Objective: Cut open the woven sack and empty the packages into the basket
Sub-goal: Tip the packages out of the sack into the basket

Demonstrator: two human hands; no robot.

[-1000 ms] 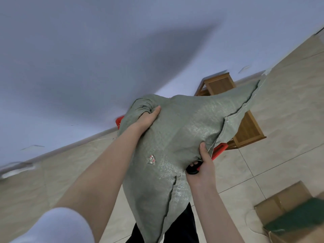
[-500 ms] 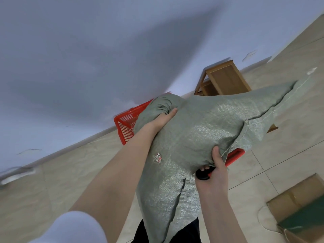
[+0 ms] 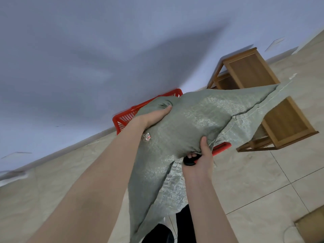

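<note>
A grey-green woven sack (image 3: pixel 192 123) is held up over a red plastic basket (image 3: pixel 126 118) that stands on the floor by the wall. My left hand (image 3: pixel 154 114) grips a bunched corner of the sack at its far left end. My right hand (image 3: pixel 201 158) pinches the sack's near edge and also holds a black-and-red handled tool (image 3: pixel 190 161), mostly hidden in the palm. The sack's stitched end (image 3: pixel 273 95) sticks out to the right. The sack covers most of the basket; only its left corner and a bit of rim (image 3: pixel 221 148) show. No packages are visible.
A low wooden stool (image 3: pixel 263 95) stands behind and right of the basket. A cardboard box (image 3: pixel 313 225) sits at the bottom right corner. Beige floor tiles spread to the right; a pale wall runs behind. My dark trousers (image 3: pixel 157 234) show below the sack.
The sack and both hands have come down and forward over the basket. More of the red basket and the stool show now. Both grips are unchanged.
</note>
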